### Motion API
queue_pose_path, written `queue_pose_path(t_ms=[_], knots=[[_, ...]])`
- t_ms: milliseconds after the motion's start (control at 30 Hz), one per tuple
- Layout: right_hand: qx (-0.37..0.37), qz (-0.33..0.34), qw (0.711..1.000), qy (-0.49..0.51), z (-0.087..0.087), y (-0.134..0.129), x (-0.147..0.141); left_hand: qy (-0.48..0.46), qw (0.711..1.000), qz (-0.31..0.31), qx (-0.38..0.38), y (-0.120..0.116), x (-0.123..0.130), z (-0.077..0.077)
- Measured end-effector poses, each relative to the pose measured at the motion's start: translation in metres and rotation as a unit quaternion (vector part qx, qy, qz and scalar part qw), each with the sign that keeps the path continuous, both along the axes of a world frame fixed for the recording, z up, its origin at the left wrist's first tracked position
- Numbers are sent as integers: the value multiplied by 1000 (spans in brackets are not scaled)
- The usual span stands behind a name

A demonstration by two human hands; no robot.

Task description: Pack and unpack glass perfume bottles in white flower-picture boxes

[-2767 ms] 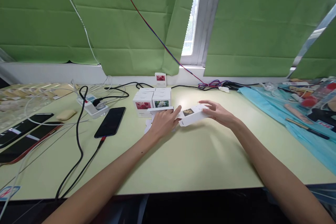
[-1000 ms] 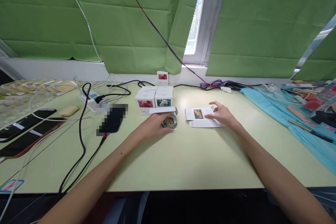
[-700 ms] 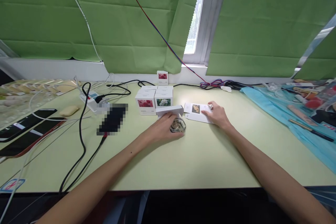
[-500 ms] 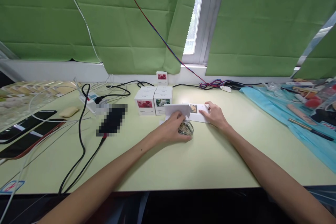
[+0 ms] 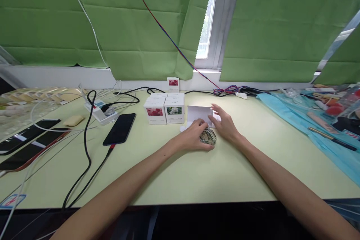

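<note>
A small round jar (image 5: 208, 137) of clear glass, with brownish contents, sits on the pale green desk (image 5: 197, 172), gripped from the left by the left hand (image 5: 194, 140), whose fingers curl around it. Just behind it lies a white card box (image 5: 199, 114), unfolded, one flap standing upright and facing the camera. The right hand (image 5: 226, 127) rests flat on the box's right side, fingers spread, just beside the jar.

Left hand (image 5: 194, 139) grips small jar (image 5: 208, 137); right hand (image 5: 225, 125) on white carton (image 5: 199, 114).
</note>
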State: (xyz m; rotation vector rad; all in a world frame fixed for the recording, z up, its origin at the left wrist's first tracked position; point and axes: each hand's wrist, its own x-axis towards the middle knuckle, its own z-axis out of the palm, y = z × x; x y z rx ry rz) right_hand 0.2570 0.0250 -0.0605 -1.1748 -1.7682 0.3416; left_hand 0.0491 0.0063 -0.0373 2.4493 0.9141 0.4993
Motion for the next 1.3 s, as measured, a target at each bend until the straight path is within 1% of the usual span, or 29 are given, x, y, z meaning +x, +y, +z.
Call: queue_pose_path(t_ms=[100,133,200,300,400,567,633,700,767,833,867,900,933,1000,1067,1100,1133,1200,1233,1300], knots=[[-61,32,997,-42,-4,2,-1,-16,1000,-3,-10,1,2,1],[-77,32,995,-45,-6,3,0,-14,1000,0,-11,1,2,1],[-93,25,995,-20,-9,5,2,-1,1000,13,-3,0,3,3],[-87,0,996,24,-10,8,4,34,998,37,38,-3,0,8],[-72,-24,997,28,-11,10,4,73,993,66,67,-7,-7,12],[-53,-60,997,8,-9,10,0,132,984,105,54,-12,-30,14],[-49,-75,996,-5,-9,9,0,146,982,109,47,-12,-43,16],[-44,-93,995,-19,-9,8,0,140,985,100,28,-11,-56,18],[-12,-130,991,-35,-7,4,-2,120,989,83,-8,-9,-68,21],[56,-174,982,-51,-3,-3,-6,98,991,79,-49,-7,-76,22],[97,-186,976,-58,-1,-7,-10,90,991,80,-62,-6,-79,22],[137,-184,971,-66,1,-11,-15,85,991,81,-70,-5,-81,21],[174,-171,967,-73,3,-17,-21,80,991,79,-71,-4,-81,20],[249,-123,957,-86,6,-27,-35,72,993,67,-62,-3,-80,17],[297,-42,948,-108,7,-36,-47,59,996,50,-52,-3,-78,14],[299,11,946,-124,7,-40,-52,52,997,43,-45,-4,-78,14],[285,64,946,-142,7,-43,-56,47,997,39,-38,-4,-77,13],[225,147,945,-186,7,-46,-59,43,998,36,-26,-5,-78,14],[192,170,944,-209,7,-46,-60,41,998,33,-23,-5,-78,14],[144,180,940,-252,6,-46,-58,30,999,20,-23,-7,-78,16]])
